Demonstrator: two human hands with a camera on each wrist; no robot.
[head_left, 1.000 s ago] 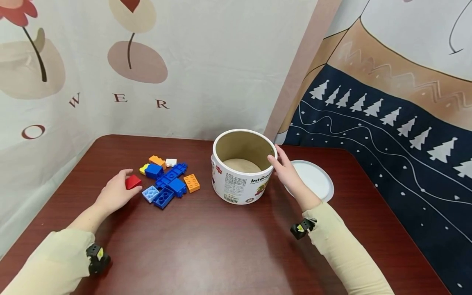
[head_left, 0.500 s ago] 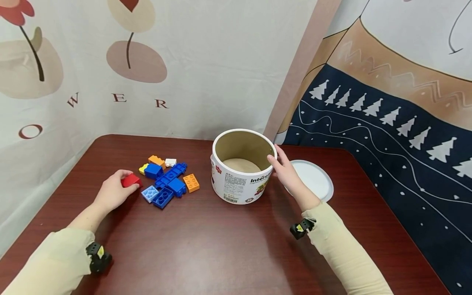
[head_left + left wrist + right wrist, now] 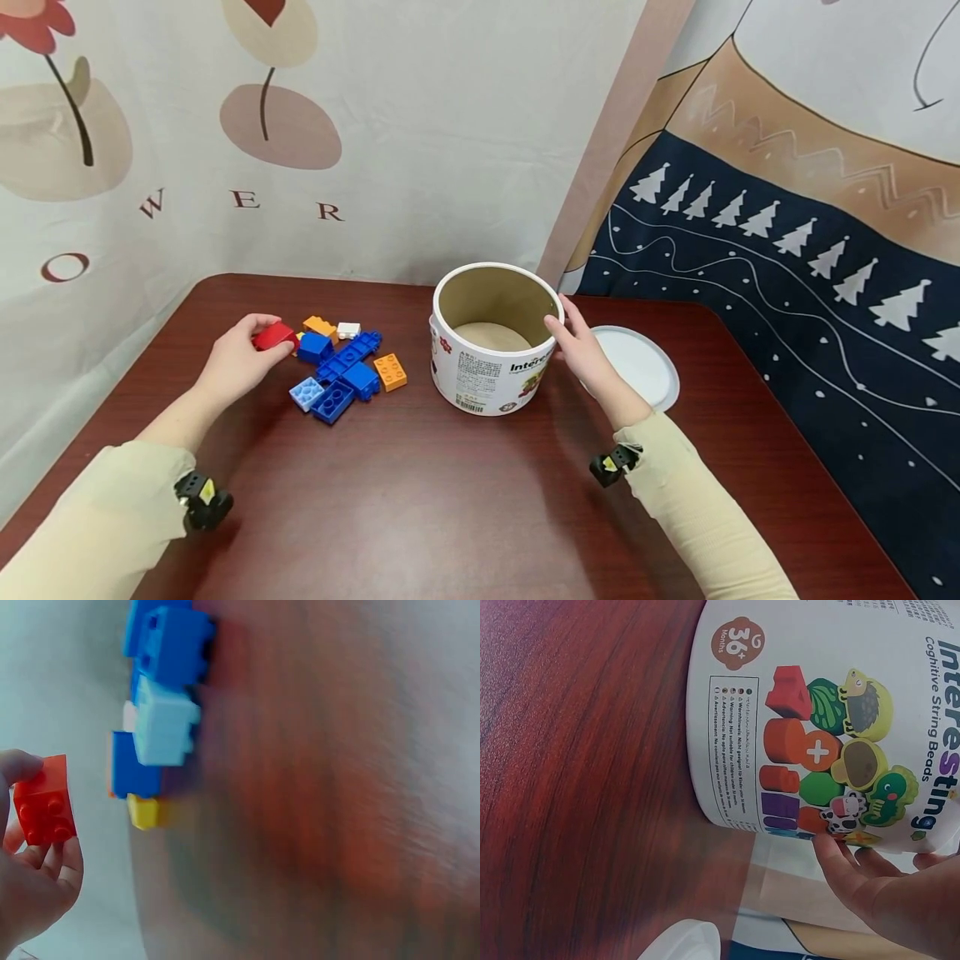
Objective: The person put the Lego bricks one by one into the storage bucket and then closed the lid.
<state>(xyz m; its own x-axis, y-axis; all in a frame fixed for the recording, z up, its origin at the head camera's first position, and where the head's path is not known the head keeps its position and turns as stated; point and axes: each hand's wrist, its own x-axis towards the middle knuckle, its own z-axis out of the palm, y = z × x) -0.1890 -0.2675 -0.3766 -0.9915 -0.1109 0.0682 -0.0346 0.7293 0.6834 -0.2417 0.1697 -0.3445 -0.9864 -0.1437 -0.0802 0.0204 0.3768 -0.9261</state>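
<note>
My left hand (image 3: 236, 358) pinches a red toy brick (image 3: 274, 335) between thumb and fingers, raised off the table at the left end of a brick pile. In the left wrist view, the studs of the red brick (image 3: 46, 802) show. Close by lie a yellow brick (image 3: 143, 811), a dark blue brick (image 3: 314, 347), a light blue brick (image 3: 306, 393) and an orange brick (image 3: 390, 372). With its fingers laid against the outer side near the rim, my right hand (image 3: 588, 360) touches a white round bucket (image 3: 480, 387). The bucket (image 3: 780, 645) stands upright without its lid.
A white round lid (image 3: 641, 367) lies on the dark red-brown table (image 3: 420, 500), right of the bucket. More blue bricks, another orange one and a white brick (image 3: 348, 331) make up the pile. Printed curtains hang behind the table.
My left hand first draws the red brick slightly left, then lifts it up and away from me, now in front of the yellow brick. The right hand and bucket stay in place.
</note>
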